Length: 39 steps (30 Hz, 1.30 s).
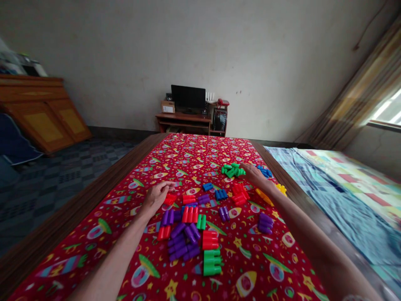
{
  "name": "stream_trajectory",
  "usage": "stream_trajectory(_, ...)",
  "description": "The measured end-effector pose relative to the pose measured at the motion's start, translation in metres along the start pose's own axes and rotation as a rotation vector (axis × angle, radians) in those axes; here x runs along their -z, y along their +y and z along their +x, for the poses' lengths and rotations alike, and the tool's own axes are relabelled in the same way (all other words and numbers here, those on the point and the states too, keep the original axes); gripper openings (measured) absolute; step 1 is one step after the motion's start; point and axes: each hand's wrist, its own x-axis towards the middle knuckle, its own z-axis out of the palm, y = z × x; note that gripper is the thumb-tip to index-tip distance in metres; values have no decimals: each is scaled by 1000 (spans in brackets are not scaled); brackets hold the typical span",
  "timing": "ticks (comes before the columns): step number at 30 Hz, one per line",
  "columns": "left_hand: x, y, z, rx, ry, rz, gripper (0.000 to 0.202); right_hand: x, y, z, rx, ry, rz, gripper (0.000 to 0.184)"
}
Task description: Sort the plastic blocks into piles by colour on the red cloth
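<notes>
Pile of green blocks (pixel 231 171) lies by right hand (pixel 253 174), apart from left (pixel 156 196).

I watch through one head-worn camera, set above and behind the left hand (pixel 157 196) and the right hand (pixel 252 173), facing forward and down along the red cloth (pixel 209 149). Its view starts near the hands and runs to the monitor (pixel 188 98) and wall (pixel 125 62) well beyond them.

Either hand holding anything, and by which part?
Left hand holds nothing visible, beside a red block. Right hand is at the green blocks; whether it grips one, and where, can't be told.
</notes>
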Motion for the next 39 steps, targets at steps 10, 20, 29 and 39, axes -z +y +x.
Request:
stream_trajectory(10, -2, 1, -2, -20, 25, 15, 39, 18, -93, -44, 437, -18, 221, 20)
stream_trajectory(20, -4, 12, -4, -116, -113, 133, 49, -28, -192, -8, 824, -189, 239, 34)
stream_trajectory(29, 14, 18, 4, -168, -387, 264, 49, -2, -138, -35, 469, 57, 457, 15)
stream_trajectory(39, 10, 19, 3, -195, -374, 523, 47, 9, -76, -67, -75, 64, 126, 29)
